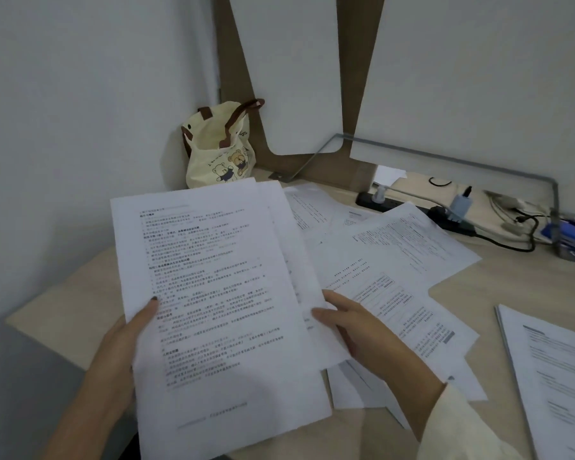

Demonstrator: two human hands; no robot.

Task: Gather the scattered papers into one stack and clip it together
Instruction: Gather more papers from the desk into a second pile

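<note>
A loose bundle of printed white sheets [219, 293] is held up above the desk. My left hand [127, 333] grips its left edge, thumb on the top page. My right hand [356, 323] holds the right edge of the sheets just behind the top page, fingers curled round them. Several more printed papers [405, 260] lie scattered and overlapping on the pale wooden desk [518, 280] to the right of the bundle. Another stack of papers [558, 370] lies at the right edge of the view. No clip is visible.
A cream tote bag [218, 147] with bear prints stands in the back corner against the wall. A black power strip [412, 207] with plugs and cables runs along the back right, beside a blue object [568, 234]. A metal frame [445, 157] borders the rear panels.
</note>
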